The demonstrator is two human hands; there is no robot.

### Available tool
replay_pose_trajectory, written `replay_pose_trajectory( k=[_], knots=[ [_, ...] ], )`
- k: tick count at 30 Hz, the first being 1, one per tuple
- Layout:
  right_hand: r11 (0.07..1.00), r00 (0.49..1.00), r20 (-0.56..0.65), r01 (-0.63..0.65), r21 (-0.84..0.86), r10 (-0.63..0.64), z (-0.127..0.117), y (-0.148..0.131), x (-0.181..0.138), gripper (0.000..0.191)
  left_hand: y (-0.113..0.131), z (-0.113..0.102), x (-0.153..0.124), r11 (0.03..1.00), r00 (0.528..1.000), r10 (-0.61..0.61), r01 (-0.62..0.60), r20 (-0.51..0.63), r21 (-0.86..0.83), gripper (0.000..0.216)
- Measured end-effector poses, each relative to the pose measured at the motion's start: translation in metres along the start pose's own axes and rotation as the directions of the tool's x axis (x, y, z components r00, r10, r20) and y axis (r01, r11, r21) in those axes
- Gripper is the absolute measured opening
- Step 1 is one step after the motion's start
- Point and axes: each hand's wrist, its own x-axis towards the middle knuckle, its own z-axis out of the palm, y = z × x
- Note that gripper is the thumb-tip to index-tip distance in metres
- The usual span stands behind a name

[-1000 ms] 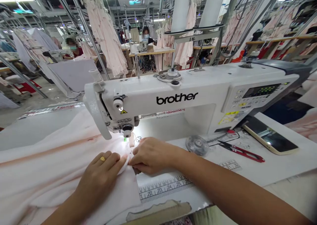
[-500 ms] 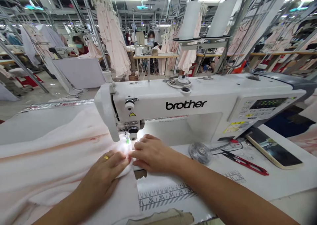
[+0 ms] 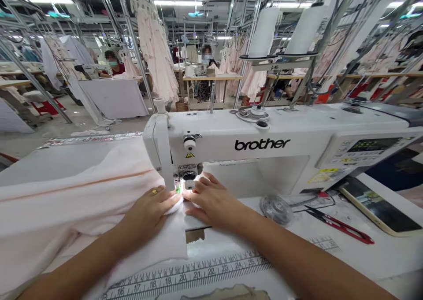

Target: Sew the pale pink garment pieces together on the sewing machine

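Pale pink fabric (image 3: 109, 203) lies over the left part of the sewing machine table and reaches under the lit needle area (image 3: 179, 186). My left hand (image 3: 148, 209), with a gold ring, presses the cloth just in front of the presser foot, its fingers close together on it. At the fabric's right edge, close beside the needle, rests my right hand (image 3: 214, 203). Its fingers are spread and the thumb is apart from the forefinger. The white sewing machine (image 3: 231, 137) stands behind both hands. Its foot and needle are partly hidden by glare and fingers.
A printed ruler (image 3: 198, 273) runs along the table's front. Right of my right hand lie a clear round bobbin-like disc (image 3: 276, 208), red thread snips (image 3: 340, 224) and a phone (image 3: 380, 205). Thread cones (image 3: 264, 31) stand above. Co-workers (image 3: 112, 64) sit beyond hanging pink garments (image 3: 155, 57).
The fabric has moved away from me under the needle, uncovering more of the ruler at the front. Both hands have moved slightly forward with it. The view has shifted a little left.
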Motion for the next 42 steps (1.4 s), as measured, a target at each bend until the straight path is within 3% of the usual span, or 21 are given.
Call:
replay_pose_trajectory(
  k=[3, 6, 10, 13, 16, 19, 23, 30, 37, 39, 42],
  knots=[
    [0.999, 1.000, -0.002, 0.029, -0.013, -0.029, -0.002, 0.001, 0.001, 0.021, -0.001, -0.002, 0.002, 0.999, 1.000, -0.029, 0.029, 0.005, -0.024, 0.038],
    [0.997, 0.997, -0.024, 0.078, -0.019, -0.078, -0.002, 0.002, 0.002, 0.023, -0.001, -0.007, 0.005, 0.979, 0.990, -0.137, 0.138, 0.021, -0.152, 0.027],
    [0.991, 0.990, -0.055, 0.130, 0.006, -0.130, 0.000, 0.001, 0.001, 0.023, 0.000, -0.015, 0.012, 0.854, 0.935, -0.351, 0.342, 0.050, -0.393, 0.027],
    [0.987, 0.987, -0.046, 0.155, 0.032, -0.154, 0.000, 0.001, 0.000, 0.018, 0.000, -0.016, 0.013, 0.833, 0.922, -0.386, 0.363, 0.031, -0.418, 0.030],
    [0.984, 0.985, -0.031, 0.170, 0.053, -0.168, -0.001, 0.000, -0.001, 0.019, -0.001, -0.013, 0.008, 0.915, 0.965, -0.258, 0.233, -0.034, -0.329, 0.024],
    [0.981, 0.982, -0.024, 0.190, 0.047, -0.189, -0.001, 0.000, -0.001, 0.017, 0.001, -0.008, 0.002, 0.994, 0.994, -0.047, 0.037, -0.102, -0.099, 0.026],
    [0.982, 0.982, -0.010, 0.188, 0.019, -0.188, -0.001, -0.001, -0.001, 0.021, 0.006, -0.005, 0.002, 0.986, 0.993, 0.098, -0.088, -0.061, 0.144, 0.025],
    [0.990, 0.990, -0.045, 0.137, 0.023, -0.136, 0.001, 0.000, -0.001, 0.019, 0.014, -0.009, 0.011, 0.982, 0.997, 0.038, -0.024, -0.069, 0.186, 0.032],
    [0.958, 0.957, -0.096, 0.281, 0.057, -0.275, -0.004, 0.001, -0.002, 0.022, 0.015, -0.010, -0.005, 0.977, 0.999, -0.008, 0.019, -0.054, 0.212, 0.046],
    [0.943, 0.944, -0.076, 0.326, 0.069, -0.320, -0.005, 0.000, -0.003, 0.022, 0.013, -0.015, -0.014, 0.962, 0.997, -0.057, 0.067, -0.046, 0.263, 0.049],
    [0.933, 0.937, -0.006, 0.348, 0.093, -0.349, -0.005, -0.003, -0.004, 0.022, 0.013, -0.027, -0.028, 0.931, 0.986, -0.118, 0.151, -0.119, 0.331, 0.043]
  ],
)
